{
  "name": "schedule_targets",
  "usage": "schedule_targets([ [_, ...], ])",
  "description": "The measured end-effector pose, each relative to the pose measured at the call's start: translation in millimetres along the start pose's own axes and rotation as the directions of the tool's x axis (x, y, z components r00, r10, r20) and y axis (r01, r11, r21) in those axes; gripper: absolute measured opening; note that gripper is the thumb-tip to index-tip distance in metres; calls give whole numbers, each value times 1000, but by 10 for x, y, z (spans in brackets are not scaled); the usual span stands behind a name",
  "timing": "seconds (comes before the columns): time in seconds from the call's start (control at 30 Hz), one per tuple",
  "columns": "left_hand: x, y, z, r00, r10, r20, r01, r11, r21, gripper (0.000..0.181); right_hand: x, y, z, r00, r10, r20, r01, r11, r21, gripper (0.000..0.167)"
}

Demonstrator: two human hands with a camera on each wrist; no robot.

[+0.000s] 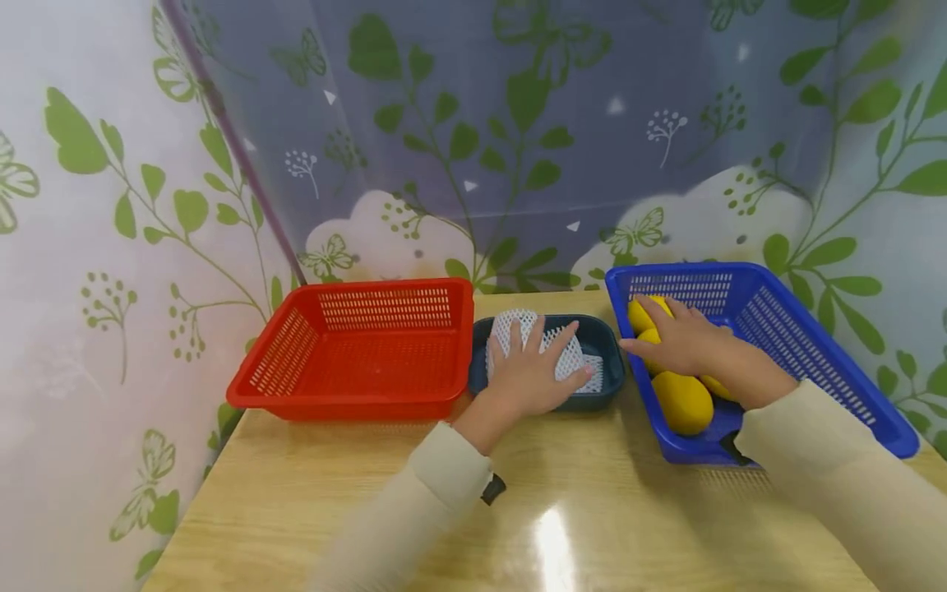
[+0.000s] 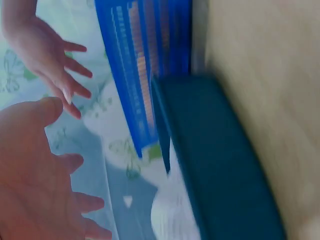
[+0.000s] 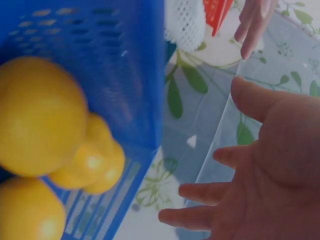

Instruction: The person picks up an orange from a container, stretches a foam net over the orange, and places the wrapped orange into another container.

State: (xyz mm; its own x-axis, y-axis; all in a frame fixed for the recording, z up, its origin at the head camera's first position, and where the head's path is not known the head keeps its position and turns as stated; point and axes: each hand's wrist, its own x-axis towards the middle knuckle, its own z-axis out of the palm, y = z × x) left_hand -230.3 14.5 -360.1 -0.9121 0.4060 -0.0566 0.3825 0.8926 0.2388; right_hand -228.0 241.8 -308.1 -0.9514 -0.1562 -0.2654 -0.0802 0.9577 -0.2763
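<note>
Fingers spread, my left hand (image 1: 527, 376) is over the small dark teal container (image 1: 614, 366) in the head view. White foam net sleeves (image 1: 568, 355) lie in that container, partly hidden by the hand. The left wrist view shows the hand apart from the container wall, holding nothing. My right hand (image 1: 690, 339) hovers over the left side of the blue basket (image 1: 817, 362), its fingers stretched out. Several yellow round fruits (image 1: 682, 403) sit in the basket below it, some covered by the hand. In the right wrist view the right palm is bare and away from the fruits.
A red basket (image 1: 370, 403) with nothing visible inside stands left of the teal container. All three containers rest on a wooden table (image 1: 577, 510). Behind them hangs a curtain (image 1: 459, 205) printed with leaves and butterflies.
</note>
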Motion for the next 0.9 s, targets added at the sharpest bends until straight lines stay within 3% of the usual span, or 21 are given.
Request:
schedule_targets([
  [0.27, -10, 323, 282, 991, 136, -11, -136, 990, -33, 75, -110, 296, 36, 999, -21, 36, 21, 1000, 9, 90],
  [0.5, -2, 487, 532, 980, 199, -6, -199, 978, -68, 77, -124, 477, 190, 996, -57, 72, 56, 998, 15, 80],
  [0.67, -58, 510, 607, 973, 229, 13, -228, 971, -68, 79, -86, 546, 320, 991, -77, 112, 72, 996, 54, 79],
  [0.9, -76, 576, 621, 962, 272, 24, -269, 959, -87, 77, -63, 674, 400, 979, -34, 203, -16, 970, 241, 96],
])
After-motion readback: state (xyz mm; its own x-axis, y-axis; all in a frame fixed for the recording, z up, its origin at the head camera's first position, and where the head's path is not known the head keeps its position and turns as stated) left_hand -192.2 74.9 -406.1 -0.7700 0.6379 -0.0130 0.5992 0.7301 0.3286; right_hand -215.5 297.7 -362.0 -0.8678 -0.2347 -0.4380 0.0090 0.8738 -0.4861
